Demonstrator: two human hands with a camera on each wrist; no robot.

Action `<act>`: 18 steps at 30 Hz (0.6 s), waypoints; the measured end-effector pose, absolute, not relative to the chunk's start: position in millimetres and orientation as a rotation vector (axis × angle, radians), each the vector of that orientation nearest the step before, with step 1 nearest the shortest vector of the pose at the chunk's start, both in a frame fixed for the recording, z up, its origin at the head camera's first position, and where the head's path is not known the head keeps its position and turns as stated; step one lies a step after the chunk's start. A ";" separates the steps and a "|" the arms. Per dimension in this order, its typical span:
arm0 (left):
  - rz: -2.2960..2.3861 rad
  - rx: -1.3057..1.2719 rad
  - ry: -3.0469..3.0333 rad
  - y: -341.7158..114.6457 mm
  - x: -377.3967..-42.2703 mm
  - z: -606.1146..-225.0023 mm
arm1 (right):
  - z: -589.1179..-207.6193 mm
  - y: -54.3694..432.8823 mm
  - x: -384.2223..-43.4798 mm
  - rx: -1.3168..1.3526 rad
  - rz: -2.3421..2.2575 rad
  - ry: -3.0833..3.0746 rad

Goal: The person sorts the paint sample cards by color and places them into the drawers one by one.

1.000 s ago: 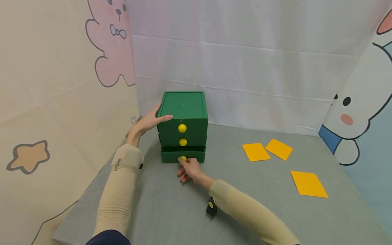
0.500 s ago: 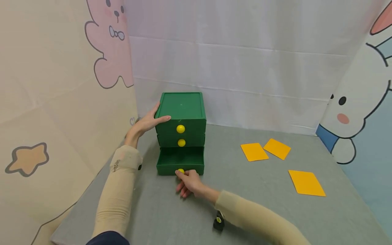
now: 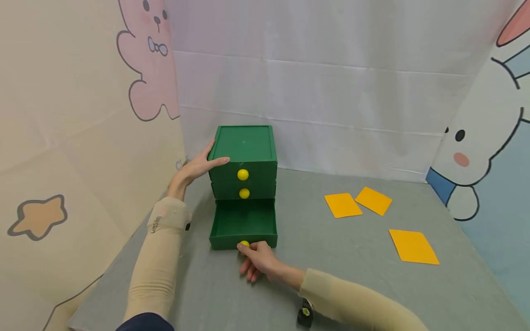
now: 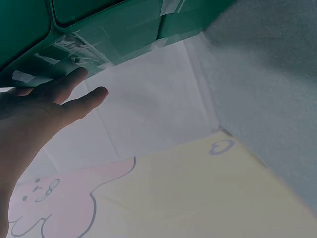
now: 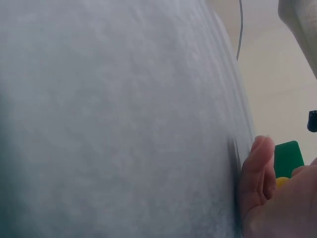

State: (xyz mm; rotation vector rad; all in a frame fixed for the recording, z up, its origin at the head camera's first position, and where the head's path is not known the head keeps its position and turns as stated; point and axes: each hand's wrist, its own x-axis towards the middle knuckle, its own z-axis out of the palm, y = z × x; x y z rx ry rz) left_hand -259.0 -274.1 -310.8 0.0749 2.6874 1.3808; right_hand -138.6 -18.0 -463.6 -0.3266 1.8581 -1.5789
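Note:
A green drawer cabinet (image 3: 244, 143) with round yellow knobs stands on the grey table. Its bottom drawer (image 3: 244, 223) is pulled far out, and nothing lies inside it. My right hand (image 3: 262, 261) pinches the yellow knob (image 3: 244, 244) of that drawer between thumb and index finger, the other fingers hanging below. The upper two drawers are pushed in. My left hand (image 3: 197, 166) rests on the cabinet's upper left side, thumb over the front top edge and fingers spread along the side. In the left wrist view, clear tape (image 4: 79, 47) shows on the cabinet's side near the fingers.
Three orange square cards (image 3: 342, 205) lie flat on the table (image 3: 314, 248) to the right of the cabinet. Behind it hangs a white cloth (image 3: 323, 101), and a cream cloth wall (image 3: 83, 151) borders the left side.
The bottom drawer has slid out toward me, from slightly ajar to far open, with my right hand on its knob. My left hand has stayed on the cabinet.

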 end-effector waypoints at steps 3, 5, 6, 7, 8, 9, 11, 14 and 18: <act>1.395 0.079 2.662 -268.2 -250.2 -300.7 | -462.5 -16.1 -136.3 -0.332 -1.552 1.860; 1.389 0.081 2.653 -264.7 -245.9 -295.0 | -460.7 -13.6 -135.7 -0.339 -1.518 1.880; 1.385 0.078 2.650 -263.2 -244.8 -293.6 | -459.3 -11.6 -135.6 -0.345 -1.495 1.897; 1.380 0.073 2.650 -262.3 -244.8 -293.1 | -457.8 -8.8 -135.6 -0.364 -1.466 1.925; 1.377 0.073 2.652 -261.7 -245.7 -293.6 | -455.6 -4.9 -136.0 -0.386 -1.435 1.957; 1.375 0.072 2.652 -261.9 -247.5 -295.2 | -453.0 0.2 -136.5 -0.420 -1.403 1.998; 1.375 0.074 2.657 -263.4 -253.1 -300.7 | -447.3 13.9 -139.3 -0.522 -1.355 2.106; 1.374 0.075 2.674 -268.4 -262.7 -311.3 | -442.0 40.8 -151.7 -0.737 -1.364 2.394; 1.356 0.062 2.702 -273.9 -268.7 -320.5 | -443.2 84.4 -188.6 -0.900 -1.327 2.930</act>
